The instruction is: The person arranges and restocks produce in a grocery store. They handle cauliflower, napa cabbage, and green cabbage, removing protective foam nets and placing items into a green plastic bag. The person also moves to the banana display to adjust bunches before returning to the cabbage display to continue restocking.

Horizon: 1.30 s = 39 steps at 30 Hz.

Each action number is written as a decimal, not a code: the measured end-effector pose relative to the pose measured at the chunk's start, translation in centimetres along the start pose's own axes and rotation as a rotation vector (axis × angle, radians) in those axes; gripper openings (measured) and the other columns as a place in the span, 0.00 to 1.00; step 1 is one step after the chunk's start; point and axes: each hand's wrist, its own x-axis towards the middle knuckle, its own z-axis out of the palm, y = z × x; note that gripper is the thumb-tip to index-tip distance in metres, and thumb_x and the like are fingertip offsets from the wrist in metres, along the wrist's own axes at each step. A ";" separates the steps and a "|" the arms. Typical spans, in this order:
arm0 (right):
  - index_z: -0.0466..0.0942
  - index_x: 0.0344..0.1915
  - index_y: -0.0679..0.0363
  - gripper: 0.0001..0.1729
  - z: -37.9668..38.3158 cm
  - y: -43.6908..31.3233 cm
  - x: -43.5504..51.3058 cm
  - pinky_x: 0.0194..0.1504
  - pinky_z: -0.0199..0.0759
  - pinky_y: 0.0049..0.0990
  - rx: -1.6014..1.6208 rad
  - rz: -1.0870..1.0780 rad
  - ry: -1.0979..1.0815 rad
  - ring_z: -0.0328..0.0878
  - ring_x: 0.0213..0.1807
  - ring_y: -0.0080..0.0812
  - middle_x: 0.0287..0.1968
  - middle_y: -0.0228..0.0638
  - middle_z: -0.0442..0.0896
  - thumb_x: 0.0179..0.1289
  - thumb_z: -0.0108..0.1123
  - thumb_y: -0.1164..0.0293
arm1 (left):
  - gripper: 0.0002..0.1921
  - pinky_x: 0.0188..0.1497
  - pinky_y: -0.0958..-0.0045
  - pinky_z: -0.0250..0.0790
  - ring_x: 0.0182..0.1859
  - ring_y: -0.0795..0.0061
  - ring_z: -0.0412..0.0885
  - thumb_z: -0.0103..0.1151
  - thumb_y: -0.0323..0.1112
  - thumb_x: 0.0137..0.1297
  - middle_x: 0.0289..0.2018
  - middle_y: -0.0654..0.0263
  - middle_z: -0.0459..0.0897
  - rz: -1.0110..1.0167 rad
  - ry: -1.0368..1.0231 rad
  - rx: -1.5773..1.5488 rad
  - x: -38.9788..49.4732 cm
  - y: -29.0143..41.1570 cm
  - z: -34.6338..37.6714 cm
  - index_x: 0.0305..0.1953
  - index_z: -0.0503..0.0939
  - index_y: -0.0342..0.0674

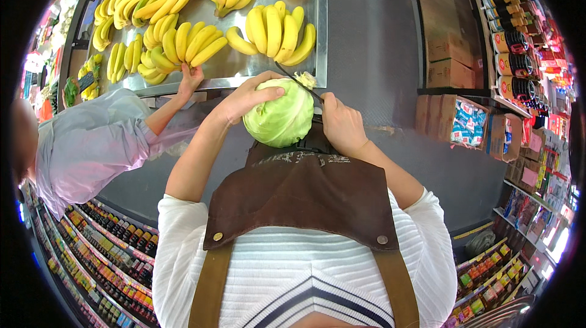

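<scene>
A round pale green cabbage (279, 115) is held up in front of my brown apron (302, 195). My left hand (252, 96) grips it from the left and top, thumb across the leaves. In my right hand (341, 122) is a dark, thin, curved blade or strip (297, 81), which reaches up and left across the cabbage's stem end (306, 79); what kind of tool it is I cannot tell. The cabbage's underside and part of the right-hand grip are hidden. Just beyond lies a bunch of bananas (274, 30) on a metal table.
The metal table's edge (322, 30) runs just beyond the cabbage. Another person (96, 140) stands at the left, a hand (190, 80) touching a banana bunch (194, 44). Cardboard boxes (435, 117) stand at the right, and shelves of bottles (119, 232) at the lower left.
</scene>
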 end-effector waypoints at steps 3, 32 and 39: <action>0.67 0.43 0.61 0.06 -0.6 0.8 -0.8 0.30 0.72 0.45 -0.057 0.059 -0.046 0.79 0.30 0.52 0.31 0.47 0.81 0.66 0.47 0.75 | 0.28 0.57 0.73 0.66 0.52 0.75 0.75 0.62 0.46 0.61 0.50 0.61 0.77 0.003 -0.038 0.017 0.6 0.3 0.4 0.57 0.71 0.34; 0.62 0.56 0.67 0.21 -4.4 -0.5 3.5 0.38 0.74 0.50 0.100 -0.013 -0.239 0.80 0.36 0.59 0.39 0.56 0.82 0.65 0.47 0.71 | 0.40 0.60 0.71 0.64 0.55 0.71 0.73 0.66 0.52 0.50 0.52 0.60 0.74 0.207 -0.069 0.097 -0.4 1.1 1.5 0.60 0.67 0.33; 0.58 0.66 0.56 0.29 -4.7 1.1 5.6 0.46 0.72 0.47 0.343 -0.197 -0.300 0.78 0.44 0.57 0.44 0.55 0.79 0.65 0.48 0.73 | 0.37 0.62 0.70 0.61 0.57 0.71 0.72 0.67 0.50 0.51 0.54 0.61 0.74 0.193 -0.278 -0.026 1.0 1.3 0.4 0.59 0.70 0.35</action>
